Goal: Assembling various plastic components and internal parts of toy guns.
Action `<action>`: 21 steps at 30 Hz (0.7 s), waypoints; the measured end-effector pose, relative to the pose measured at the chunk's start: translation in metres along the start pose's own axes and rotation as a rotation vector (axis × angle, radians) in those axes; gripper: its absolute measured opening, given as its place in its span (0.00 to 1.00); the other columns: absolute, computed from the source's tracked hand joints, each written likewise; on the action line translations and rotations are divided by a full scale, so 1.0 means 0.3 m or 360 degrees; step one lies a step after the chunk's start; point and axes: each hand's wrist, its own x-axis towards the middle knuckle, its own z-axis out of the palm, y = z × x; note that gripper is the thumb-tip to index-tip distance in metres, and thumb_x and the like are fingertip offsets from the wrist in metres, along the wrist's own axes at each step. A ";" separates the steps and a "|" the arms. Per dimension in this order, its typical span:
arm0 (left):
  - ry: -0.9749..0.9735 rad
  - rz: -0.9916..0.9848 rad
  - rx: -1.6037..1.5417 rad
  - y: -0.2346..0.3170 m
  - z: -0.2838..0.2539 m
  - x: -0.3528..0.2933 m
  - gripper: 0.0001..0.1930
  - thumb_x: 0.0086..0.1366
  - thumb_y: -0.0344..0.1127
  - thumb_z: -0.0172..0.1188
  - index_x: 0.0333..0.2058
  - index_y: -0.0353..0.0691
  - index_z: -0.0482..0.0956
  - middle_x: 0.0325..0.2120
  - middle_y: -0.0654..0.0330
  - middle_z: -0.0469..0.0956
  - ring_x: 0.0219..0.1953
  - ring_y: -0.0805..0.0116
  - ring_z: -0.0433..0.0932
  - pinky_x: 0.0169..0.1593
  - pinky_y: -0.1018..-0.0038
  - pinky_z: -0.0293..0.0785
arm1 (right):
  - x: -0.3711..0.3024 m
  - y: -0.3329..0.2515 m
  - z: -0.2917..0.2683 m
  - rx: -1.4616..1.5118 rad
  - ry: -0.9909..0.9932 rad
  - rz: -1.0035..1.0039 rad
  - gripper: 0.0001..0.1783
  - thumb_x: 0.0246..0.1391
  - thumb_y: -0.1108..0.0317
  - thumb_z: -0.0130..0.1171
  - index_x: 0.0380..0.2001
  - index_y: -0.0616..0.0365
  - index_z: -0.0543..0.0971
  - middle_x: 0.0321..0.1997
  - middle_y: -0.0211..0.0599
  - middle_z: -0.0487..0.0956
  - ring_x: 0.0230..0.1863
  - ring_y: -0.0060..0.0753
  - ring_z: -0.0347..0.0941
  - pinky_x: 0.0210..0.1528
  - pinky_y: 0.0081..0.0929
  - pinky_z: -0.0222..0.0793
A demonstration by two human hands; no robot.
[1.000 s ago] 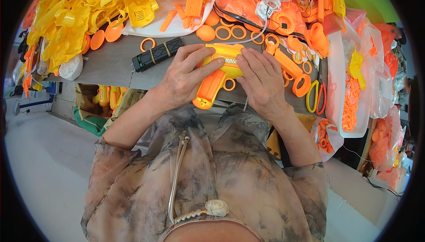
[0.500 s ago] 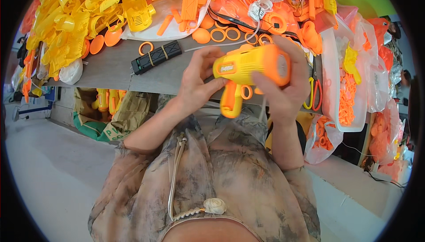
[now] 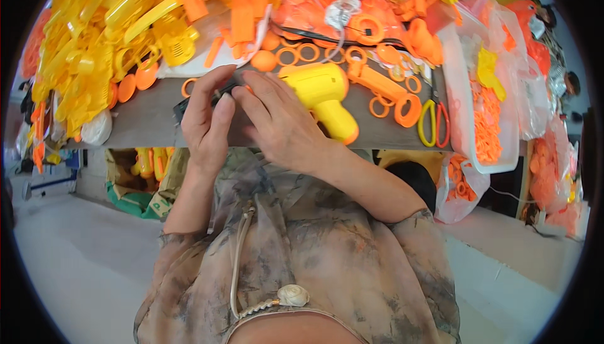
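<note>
My left hand [image 3: 207, 120] is curled around a black oblong box [image 3: 180, 111], thumb in front and fingers over the back. Most of the box is hidden by the hand. My right hand [image 3: 286, 124] reaches across from the right, its fingers stretched toward the box's right end; whether they touch it I cannot tell. Just beyond the right hand, a yellow gun-shaped toy body [image 3: 321, 89] lies on its side on the grey table [image 3: 371, 130], its handle toward me.
Yellow plastic shells [image 3: 82, 48] heap up at the left, orange parts [image 3: 245, 10] at the back. Orange rings and an orange handle piece [image 3: 384, 86] lie right of the toy. Scissors [image 3: 434, 120] lie beside a white bin [image 3: 462, 111] of small orange pieces. A sack [image 3: 119, 174] stands below.
The yellow toy, held in both hands before, now lies on the table. Both hands have moved left to the black box, the left one closing around it. An orange handle piece now shows beside the toy.
</note>
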 end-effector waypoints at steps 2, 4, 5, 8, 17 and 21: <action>-0.0144 0.0151 0.0152 0.004 0.020 0.020 0.23 0.57 0.35 0.60 0.51 0.33 0.70 0.48 0.54 0.71 0.51 0.64 0.69 0.55 0.70 0.62 | -0.008 -0.012 -0.087 0.0594 0.0204 0.0253 0.19 0.39 0.73 0.61 0.39 0.63 0.74 0.49 0.50 0.69 0.54 0.52 0.64 0.55 0.41 0.61; -0.0350 0.0377 0.0626 0.044 0.043 0.054 0.23 0.54 0.36 0.62 0.49 0.36 0.72 0.48 0.53 0.71 0.50 0.60 0.69 0.54 0.69 0.63 | -0.068 0.068 -0.187 0.0137 0.0122 0.0190 0.16 0.38 0.75 0.64 0.35 0.63 0.76 0.47 0.43 0.73 0.48 0.47 0.70 0.49 0.38 0.67; -0.0565 0.0609 0.1114 0.054 0.059 0.066 0.24 0.50 0.37 0.65 0.47 0.39 0.75 0.48 0.52 0.71 0.50 0.57 0.69 0.53 0.68 0.63 | -0.105 0.137 -0.243 0.0051 0.0131 0.0316 0.13 0.41 0.75 0.62 0.34 0.63 0.77 0.43 0.40 0.75 0.43 0.42 0.73 0.44 0.33 0.69; -0.0733 0.0569 0.1090 0.010 0.080 0.074 0.22 0.47 0.36 0.66 0.44 0.43 0.78 0.47 0.54 0.72 0.48 0.53 0.70 0.52 0.65 0.65 | -0.198 0.383 -0.382 -0.0014 0.0293 0.1092 0.09 0.49 0.73 0.58 0.35 0.63 0.78 0.31 0.40 0.78 0.30 0.27 0.75 0.32 0.23 0.70; -0.0834 0.0547 0.0943 -0.020 0.069 0.076 0.20 0.50 0.31 0.63 0.45 0.44 0.78 0.49 0.56 0.72 0.48 0.53 0.70 0.51 0.63 0.66 | -0.240 0.528 -0.424 -0.0369 -0.0079 0.1180 0.10 0.48 0.70 0.58 0.33 0.64 0.79 0.28 0.45 0.79 0.30 0.38 0.76 0.34 0.28 0.70; -0.0820 0.0528 0.0926 -0.029 0.056 0.077 0.21 0.49 0.31 0.63 0.45 0.44 0.78 0.49 0.56 0.72 0.49 0.53 0.70 0.52 0.63 0.66 | -0.232 0.555 -0.384 -0.0676 -0.0356 0.1026 0.10 0.48 0.69 0.57 0.34 0.63 0.79 0.31 0.45 0.78 0.32 0.45 0.76 0.35 0.32 0.70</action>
